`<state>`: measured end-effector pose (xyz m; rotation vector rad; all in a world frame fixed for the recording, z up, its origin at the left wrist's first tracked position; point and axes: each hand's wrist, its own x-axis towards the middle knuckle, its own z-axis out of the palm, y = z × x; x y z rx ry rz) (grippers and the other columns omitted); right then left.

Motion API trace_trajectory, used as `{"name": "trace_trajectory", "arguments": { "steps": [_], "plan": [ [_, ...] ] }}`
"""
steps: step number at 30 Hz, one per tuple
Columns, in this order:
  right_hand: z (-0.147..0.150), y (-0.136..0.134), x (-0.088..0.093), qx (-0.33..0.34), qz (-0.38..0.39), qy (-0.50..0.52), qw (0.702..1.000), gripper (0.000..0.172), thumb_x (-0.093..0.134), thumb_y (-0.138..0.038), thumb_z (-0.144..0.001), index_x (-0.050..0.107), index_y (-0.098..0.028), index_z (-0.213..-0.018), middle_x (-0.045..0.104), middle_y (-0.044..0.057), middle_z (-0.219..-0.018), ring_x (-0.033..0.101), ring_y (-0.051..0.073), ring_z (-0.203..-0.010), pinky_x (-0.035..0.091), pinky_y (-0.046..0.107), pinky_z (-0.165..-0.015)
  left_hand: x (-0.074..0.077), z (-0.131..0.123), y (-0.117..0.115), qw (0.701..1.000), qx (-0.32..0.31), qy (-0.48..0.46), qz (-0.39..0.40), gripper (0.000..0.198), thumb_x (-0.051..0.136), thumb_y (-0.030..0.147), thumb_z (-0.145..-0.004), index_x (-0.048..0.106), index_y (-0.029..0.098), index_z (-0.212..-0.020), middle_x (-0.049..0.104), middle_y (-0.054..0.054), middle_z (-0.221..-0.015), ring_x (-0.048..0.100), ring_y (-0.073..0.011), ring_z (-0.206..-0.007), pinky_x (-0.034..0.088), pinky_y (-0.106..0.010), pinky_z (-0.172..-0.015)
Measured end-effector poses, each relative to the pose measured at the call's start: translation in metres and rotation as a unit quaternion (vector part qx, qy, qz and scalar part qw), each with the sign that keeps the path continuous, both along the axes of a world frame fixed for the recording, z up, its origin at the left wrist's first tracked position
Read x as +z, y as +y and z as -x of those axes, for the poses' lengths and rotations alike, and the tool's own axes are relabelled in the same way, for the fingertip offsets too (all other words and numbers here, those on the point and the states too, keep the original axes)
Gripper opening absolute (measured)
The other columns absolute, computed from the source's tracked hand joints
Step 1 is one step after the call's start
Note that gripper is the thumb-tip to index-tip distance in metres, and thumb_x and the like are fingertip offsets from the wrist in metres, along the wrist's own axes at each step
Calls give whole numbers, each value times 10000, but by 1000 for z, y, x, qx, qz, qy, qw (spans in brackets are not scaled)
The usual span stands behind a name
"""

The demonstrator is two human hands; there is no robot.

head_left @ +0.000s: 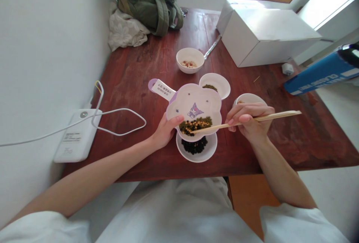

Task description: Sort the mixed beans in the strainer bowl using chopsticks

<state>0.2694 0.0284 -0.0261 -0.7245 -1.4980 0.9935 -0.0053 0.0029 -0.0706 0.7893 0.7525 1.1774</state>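
Note:
My left hand (167,128) grips the near left rim of a flower-shaped plate (185,97) with a purple edge, a labelled handle and a cartoon print. The plate tilts toward me, and mixed green and yellow beans (206,122) lie along its near side. Chopsticks (272,116) are pinched in my right hand (251,119), their tips among the beans. Directly below the plate's near edge is a white bowl (209,152) of black beans (194,146). A bowl of green beans (220,84) is partly covered by the plate's far side. Behind my right hand stands another bowl (249,97), its contents mostly hidden.
Farther back sits a bowl (190,55) with pale and brown pieces. A white box (269,33), a blue bottle (319,70) and a small white block (287,69) stand right. A green bag (151,3) is at back left. A white power bank (77,136) with a cable lies left.

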Motion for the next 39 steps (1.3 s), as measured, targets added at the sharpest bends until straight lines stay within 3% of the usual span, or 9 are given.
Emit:
{"name": "trace_trajectory", "arguments": {
  "steps": [15, 27, 39],
  "plan": [
    [6, 0, 0, 26, -6, -23, 999, 373, 936, -482, -1033, 943, -254, -738, 845, 49, -663, 672, 145, -416, 509, 272, -367, -2, 1, -1, 1000, -11, -5, 6, 765, 1013, 664, -854, 878, 187, -1437, 957, -146, -1225, 811, -510, -1443, 621, -653, -1304],
    [9, -6, -1, 33, -69, -39, 996, 342, 881, -400, -1094, 951, -229, -807, 853, 41, -691, 688, 126, -438, 513, 245, -385, -2, 0, 1, 1000, 0, 8, -1, 799, 1025, 699, -824, 886, 199, -1431, 956, -132, -1276, 815, -499, -1438, 628, -631, -1300],
    [7, 8, -13, 61, -18, 24, 998, 318, 935, -433, -1046, 969, -247, -789, 858, 48, -671, 677, 129, -395, 497, 223, -343, -2, 0, 1, 1000, -4, 10, -14, 745, 1003, 707, -853, 907, 199, -1390, 969, -115, -1177, 875, -475, -1315, 626, -639, -1303]
  ]
}}
